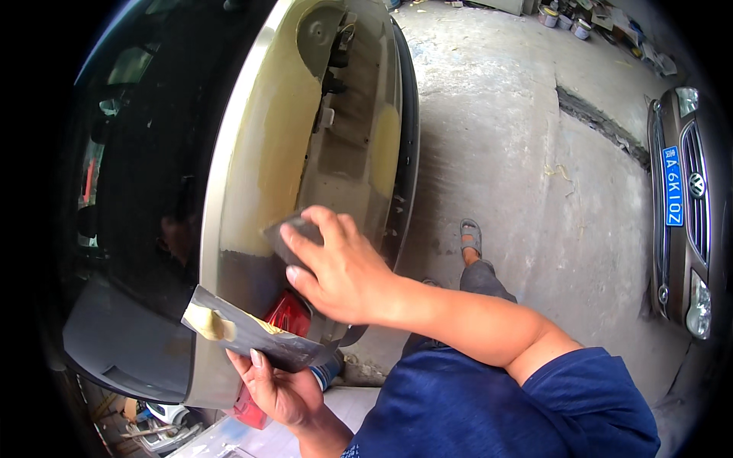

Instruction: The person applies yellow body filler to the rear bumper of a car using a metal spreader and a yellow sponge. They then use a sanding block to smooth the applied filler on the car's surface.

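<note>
My right hand [347, 278] grips a dark flat putty spreader [276, 238], its edge at the rear panel [279, 145] of a light-coloured car. Broad patches of yellowish filler cover that panel, and a dark grey area shows below them. My left hand [284, 395] holds a dark flat mixing board [282, 351] from beneath, thumb on top. A lump of pale yellow putty [210, 324] sits at the board's far left corner, with more smeared along its upper edge. Behind the board a red tail light [289, 313] is partly hidden.
The dark rear window [153, 191] lies to the left. Wires and fittings show in the recess beside the panel. On the right another car [691, 206] faces me across the concrete floor [519, 153], which has a broken trench [599, 122]. Cans [582, 29] stand far right.
</note>
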Tool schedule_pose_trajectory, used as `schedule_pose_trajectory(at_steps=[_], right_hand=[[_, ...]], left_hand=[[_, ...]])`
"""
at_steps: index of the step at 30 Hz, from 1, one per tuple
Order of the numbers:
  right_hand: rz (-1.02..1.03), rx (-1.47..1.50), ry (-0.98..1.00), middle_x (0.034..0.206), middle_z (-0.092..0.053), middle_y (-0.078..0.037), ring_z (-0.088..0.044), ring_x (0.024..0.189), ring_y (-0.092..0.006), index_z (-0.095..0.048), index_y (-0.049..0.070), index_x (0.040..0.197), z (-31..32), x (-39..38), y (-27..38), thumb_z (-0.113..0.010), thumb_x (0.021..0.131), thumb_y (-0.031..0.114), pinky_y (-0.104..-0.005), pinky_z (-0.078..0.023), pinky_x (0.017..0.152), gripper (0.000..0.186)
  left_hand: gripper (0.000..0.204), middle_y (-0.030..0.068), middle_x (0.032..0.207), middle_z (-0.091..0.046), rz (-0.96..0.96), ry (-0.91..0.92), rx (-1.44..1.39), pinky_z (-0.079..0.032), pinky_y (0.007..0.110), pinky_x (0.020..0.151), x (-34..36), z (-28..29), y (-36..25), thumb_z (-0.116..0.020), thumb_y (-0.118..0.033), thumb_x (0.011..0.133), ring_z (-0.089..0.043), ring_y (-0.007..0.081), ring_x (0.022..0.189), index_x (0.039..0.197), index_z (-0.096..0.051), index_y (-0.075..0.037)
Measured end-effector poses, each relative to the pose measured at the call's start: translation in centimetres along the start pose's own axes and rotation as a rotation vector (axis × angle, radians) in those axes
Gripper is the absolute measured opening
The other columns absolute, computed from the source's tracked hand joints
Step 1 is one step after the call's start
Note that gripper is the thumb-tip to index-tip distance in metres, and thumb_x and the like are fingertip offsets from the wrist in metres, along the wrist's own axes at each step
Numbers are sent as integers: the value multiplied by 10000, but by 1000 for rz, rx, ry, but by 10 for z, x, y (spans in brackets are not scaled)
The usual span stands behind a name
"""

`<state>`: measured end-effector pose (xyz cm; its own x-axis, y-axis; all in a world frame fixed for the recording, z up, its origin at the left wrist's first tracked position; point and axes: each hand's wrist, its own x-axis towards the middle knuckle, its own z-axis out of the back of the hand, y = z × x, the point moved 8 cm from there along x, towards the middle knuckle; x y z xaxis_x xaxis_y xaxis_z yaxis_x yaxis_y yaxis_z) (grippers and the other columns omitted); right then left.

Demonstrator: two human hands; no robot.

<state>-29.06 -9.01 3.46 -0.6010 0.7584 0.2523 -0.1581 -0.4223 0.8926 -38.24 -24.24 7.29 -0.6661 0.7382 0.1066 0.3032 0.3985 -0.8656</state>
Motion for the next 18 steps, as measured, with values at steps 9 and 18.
schedule_pose_trajectory(at_steps=[9,18], right_hand=[[422,926,375,1262,-443,-170,-462,1141,-294,-571,17,1236,32,-49,35,-667,819,194,-370,-372,976,462],[115,-29,-220,1236,-444,-187,-448,1072,-384,-530,21,1232,57,28,-53,-590,830,262,-458,-392,947,473]], left_hand=[[443,172,1309,-479,37,-42,42,-389,433,1038,-1,-4,5,-408,-44,946,-494,268,1191,1382,-330,-34],[447,144,1286,-503,-29,-42,46,-407,383,1028,1,-12,-3,-410,-30,954,-510,218,1163,1391,-316,-32]])
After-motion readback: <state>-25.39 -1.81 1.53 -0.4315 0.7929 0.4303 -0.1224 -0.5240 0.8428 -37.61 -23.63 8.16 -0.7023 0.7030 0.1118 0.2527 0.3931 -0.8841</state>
